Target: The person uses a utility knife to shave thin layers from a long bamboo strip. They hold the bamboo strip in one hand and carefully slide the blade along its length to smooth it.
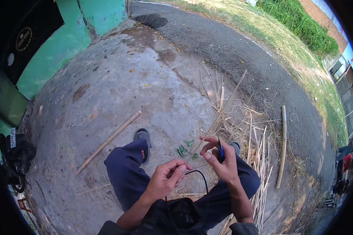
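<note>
My left hand (pixel 168 177) is closed, its thumb and fingers pinching the near end of a long thin strip of bamboo or cane (pixel 230 98). The strip slants up and away to the right, past the fingertips of my right hand (pixel 223 164). That hand is closed around a small knife (pixel 221 151) with a blue handle; its dark, narrow blade points upward. The right index finger lies close to the strip, though whether it touches is unclear. Both hands are above my lap, between my knees in dark blue trousers (pixel 123 166).
Split pale strips (pixel 259 172) and shavings (pixel 239 113) lie beside my right leg. A round stick (pixel 110 141) lies on the concrete at left, a thicker pole (pixel 282 147) at right. Green leaves (pixel 181 150) lie between my feet. A motorbike (pixel 15 160) stands by the green wall (pixel 55 53).
</note>
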`<state>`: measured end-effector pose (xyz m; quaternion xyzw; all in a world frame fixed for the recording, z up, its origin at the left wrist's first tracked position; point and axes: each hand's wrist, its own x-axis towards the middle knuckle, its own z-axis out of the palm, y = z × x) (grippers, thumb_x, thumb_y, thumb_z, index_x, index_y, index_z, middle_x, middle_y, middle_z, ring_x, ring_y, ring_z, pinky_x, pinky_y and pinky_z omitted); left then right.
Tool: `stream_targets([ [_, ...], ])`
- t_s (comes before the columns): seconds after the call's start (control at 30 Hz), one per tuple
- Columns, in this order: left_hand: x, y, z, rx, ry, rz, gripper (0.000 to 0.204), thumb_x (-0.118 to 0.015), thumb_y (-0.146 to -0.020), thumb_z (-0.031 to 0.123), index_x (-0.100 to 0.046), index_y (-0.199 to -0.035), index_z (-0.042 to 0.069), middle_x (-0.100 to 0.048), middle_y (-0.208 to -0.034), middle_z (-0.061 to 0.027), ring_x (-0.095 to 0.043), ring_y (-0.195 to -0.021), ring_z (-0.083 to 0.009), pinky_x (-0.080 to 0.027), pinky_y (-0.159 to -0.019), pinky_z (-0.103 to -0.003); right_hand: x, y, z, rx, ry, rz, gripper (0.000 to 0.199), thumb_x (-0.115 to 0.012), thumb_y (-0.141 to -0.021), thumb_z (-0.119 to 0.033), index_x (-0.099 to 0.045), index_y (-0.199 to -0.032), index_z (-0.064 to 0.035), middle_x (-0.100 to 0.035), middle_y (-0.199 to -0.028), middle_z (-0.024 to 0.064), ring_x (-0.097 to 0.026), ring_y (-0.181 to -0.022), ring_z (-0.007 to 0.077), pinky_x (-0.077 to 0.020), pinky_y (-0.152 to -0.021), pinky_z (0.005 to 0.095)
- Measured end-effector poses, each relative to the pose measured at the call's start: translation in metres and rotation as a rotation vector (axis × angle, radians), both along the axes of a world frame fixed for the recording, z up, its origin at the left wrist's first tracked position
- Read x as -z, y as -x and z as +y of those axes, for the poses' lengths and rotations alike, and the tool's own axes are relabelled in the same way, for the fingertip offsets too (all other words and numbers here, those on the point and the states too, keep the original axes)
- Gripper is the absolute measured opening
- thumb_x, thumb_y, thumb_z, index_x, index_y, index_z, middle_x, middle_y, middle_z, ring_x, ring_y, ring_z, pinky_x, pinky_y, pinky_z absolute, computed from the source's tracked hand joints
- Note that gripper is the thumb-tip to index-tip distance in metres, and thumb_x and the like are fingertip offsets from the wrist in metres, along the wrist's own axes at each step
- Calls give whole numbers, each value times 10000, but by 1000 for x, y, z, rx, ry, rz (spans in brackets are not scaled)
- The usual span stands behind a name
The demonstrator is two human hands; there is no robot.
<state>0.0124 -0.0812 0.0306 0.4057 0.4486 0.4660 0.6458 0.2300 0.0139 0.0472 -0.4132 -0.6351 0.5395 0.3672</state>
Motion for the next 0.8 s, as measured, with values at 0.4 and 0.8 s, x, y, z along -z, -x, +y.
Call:
stream_targets([
  [0.4, -21, -11, -11, -201, -248, 461, 232, -590, -1071, 52, -695, -1268, -8, -627, -739, -52, -499, -583, -65, -392, -538, -288, 13, 6, -12, -87, -649, -492, 344, -734, -985, -402, -690, -1118, -88, -724, -865, 93, -728, -720, 321, -534, -631, 423],
  [0.8, -35, -14, -14, -229, -381, 678, 242, -591, -1056, 30, -677, -1282, 13, -723, -849, -162, -642, -588, -219, -487, -572, -357, 13, 15, -16, 49, -825, -530, 342, -781, -936, -381, -673, -1001, -63, -658, -764, 91, -676, -650, 306, -499, -602, 398],
])
